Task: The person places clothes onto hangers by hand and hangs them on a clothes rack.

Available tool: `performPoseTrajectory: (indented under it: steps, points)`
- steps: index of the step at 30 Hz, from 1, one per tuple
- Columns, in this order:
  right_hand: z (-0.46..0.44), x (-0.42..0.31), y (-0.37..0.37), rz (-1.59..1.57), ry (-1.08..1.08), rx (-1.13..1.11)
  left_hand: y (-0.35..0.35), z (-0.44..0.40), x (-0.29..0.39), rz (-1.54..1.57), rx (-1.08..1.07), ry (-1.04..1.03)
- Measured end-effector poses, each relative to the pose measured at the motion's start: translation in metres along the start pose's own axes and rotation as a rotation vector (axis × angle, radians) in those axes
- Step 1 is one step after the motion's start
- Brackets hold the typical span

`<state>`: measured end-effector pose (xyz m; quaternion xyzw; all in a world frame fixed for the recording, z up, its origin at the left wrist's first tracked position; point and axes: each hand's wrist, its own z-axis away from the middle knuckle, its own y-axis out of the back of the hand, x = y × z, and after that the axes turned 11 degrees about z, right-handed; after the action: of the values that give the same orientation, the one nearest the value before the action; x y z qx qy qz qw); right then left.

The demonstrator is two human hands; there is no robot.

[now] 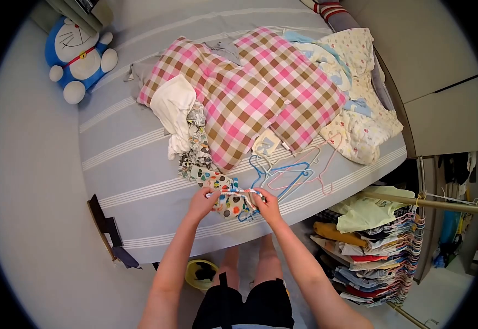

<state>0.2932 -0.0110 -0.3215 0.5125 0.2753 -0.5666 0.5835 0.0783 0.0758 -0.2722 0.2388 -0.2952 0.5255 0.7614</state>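
Note:
My left hand (pixel 201 203) pinches one end of the waistband of a small white garment with colourful dots (pixel 230 205). The other end of that band is gripped by my right hand (pixel 267 204). The garment hangs between both hands over the front edge of the bed. Blue, white and pink hangers (pixel 293 171) lie just beyond my right hand. Beyond my left hand are a grey patterned cloth (pixel 198 145) and a white cloth (pixel 173 104), lying against pink and brown checked pillows (pixel 239 98).
Cream patterned bedding (pixel 362 131) lies at the bed's right. A blue plush toy (pixel 80 57) sits at the back left. A rack of hanging clothes (pixel 368 257) stands at the right. On the floor is a yellow bin (pixel 191 278). A dark box-like object (pixel 105 227) is at the left edge.

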Motion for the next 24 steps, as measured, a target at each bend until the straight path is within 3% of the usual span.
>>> performPoseTrajectory:
  steps: [2, 5, 8, 14, 17, 20, 24]
  points:
    - [-0.005, 0.03, -0.001, -0.207, -0.214, 0.032, 0.01, -0.012, -0.021, -0.109, -0.042, -0.02]
    - [-0.021, 0.072, 0.005, -0.746, -0.681, 0.113, 0.011, -0.003, -0.024, 0.244, -0.038, 0.024]
    - [-0.039, 0.126, 0.002, -0.486, -0.853, 0.043, 0.014, 0.008, -0.023, 0.421, 0.003, 0.089]
    - [-0.075, 0.167, -0.035, 0.044, -0.678, 0.204, 0.034, 0.016, -0.044, 0.575, -0.025, 0.061]
    - [-0.08, 0.159, -0.029, 0.12, -0.808, 0.083, 0.035, 0.018, -0.052, 0.598, 0.016, -0.047]
    - [-0.077, 0.153, -0.023, 0.026, -0.797, 0.069, 0.033, 0.023, -0.053, 0.51, 0.032, -0.169]
    - [-0.073, 0.169, -0.025, 0.473, -0.465, 0.153, 0.029, 0.023, -0.056, 0.335, 0.019, -0.275]
